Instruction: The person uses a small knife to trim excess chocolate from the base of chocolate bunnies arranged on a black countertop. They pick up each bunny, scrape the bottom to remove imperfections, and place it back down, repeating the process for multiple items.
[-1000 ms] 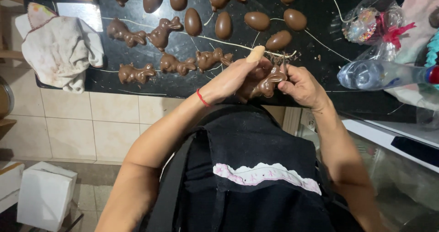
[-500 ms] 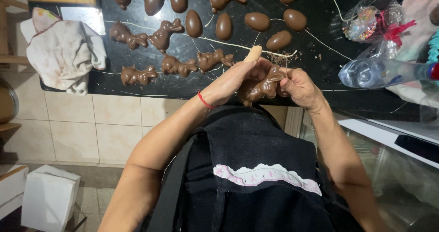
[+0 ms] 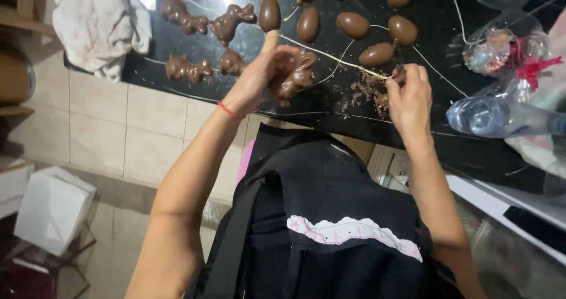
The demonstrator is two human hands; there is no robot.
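My left hand (image 3: pixel 259 78) gripped a brown chocolate rabbit figure (image 3: pixel 298 75); my right hand (image 3: pixel 408 96) pinched crumbs (image 3: pixel 365 93); many rabbits lay untrimmed.

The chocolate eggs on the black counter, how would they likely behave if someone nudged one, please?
The chocolate eggs look smooth and rounded, so one would probably roll or skid on the black counter. Crumbs nearby suggest they are brittle.

I see a crumpled white cloth (image 3: pixel 97 28) on the black counter's (image 3: pixel 177 78) left end, a clear plastic bottle (image 3: pixel 501 115) lying at its right, and a white cardboard box (image 3: pixel 52 209) on the floor.
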